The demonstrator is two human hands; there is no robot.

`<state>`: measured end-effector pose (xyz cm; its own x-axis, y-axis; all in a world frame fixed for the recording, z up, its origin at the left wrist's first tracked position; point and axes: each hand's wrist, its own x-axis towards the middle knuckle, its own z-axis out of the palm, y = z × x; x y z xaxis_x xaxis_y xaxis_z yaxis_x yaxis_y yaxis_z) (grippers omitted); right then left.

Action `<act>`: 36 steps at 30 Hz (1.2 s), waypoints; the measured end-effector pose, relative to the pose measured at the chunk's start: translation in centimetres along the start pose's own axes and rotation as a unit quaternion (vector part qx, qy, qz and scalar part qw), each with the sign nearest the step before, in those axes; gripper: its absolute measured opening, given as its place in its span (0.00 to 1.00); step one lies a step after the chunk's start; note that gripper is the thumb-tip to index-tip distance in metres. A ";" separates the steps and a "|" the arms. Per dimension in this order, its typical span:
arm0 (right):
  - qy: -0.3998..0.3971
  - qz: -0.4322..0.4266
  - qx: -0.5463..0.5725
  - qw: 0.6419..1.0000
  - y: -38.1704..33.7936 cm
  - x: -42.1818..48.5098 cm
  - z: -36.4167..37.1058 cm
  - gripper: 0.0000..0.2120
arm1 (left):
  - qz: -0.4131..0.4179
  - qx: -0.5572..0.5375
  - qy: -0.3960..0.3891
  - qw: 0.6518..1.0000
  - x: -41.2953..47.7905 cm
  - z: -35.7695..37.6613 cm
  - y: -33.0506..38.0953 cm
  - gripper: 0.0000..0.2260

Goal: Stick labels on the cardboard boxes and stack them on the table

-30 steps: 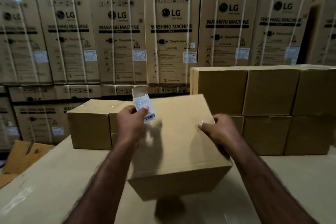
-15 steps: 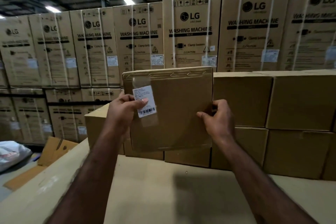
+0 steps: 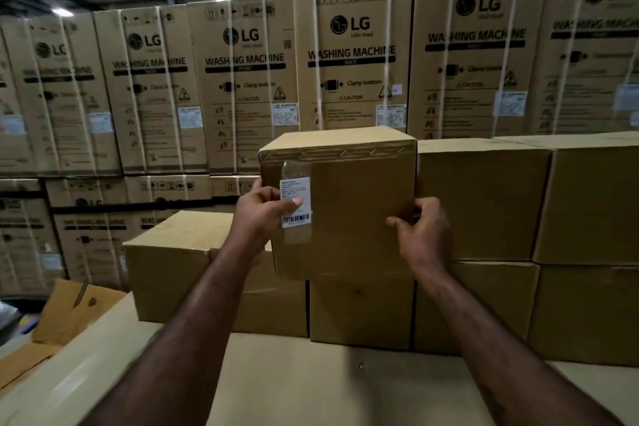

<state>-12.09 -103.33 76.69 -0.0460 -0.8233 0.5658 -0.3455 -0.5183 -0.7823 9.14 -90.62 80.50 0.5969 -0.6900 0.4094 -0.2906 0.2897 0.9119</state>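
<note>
I hold a plain brown cardboard box (image 3: pixel 356 211) up at the second tier of the stack, over a lower box (image 3: pixel 361 311). My left hand (image 3: pixel 264 214) grips its left edge, with the thumb pressing a white barcode label (image 3: pixel 295 202) under clear tape on the front face. My right hand (image 3: pixel 423 235) grips the right edge, fingers curled round the corner. To the right stand two tiers of stacked boxes (image 3: pixel 484 197). A single lower box (image 3: pixel 173 263) sits to the left.
The table (image 3: pixel 311 387) has a pale cardboard-covered top in front of the stack. Tall strapped washing-machine cartons (image 3: pixel 352 59) form a wall behind. Loose flattened cardboard (image 3: pixel 76 311) lies on the floor at the left.
The box rose from the table top, tipped its labelled face toward me, and moved up and right against the stack. Both hands kept their hold on it.
</note>
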 end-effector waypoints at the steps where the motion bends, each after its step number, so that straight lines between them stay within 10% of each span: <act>1: 0.005 -0.001 -0.004 1.000 0.4 0.6 0.7 0.21 | 0.004 -0.010 -0.005 1.000 1.1 0.3 -0.8 0.08; 36: 0.038 0.024 -0.104 0.994 5.9 4.7 6.5 0.20 | -0.025 -0.037 -0.037 0.998 9.8 5.2 -8.1 0.08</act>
<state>-8.31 -111.77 73.01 -0.1359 -0.8222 0.5527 -0.5263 -0.4127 -0.7434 13.47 -103.15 77.01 0.5520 -0.7509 0.3625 -0.2042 0.2998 0.9319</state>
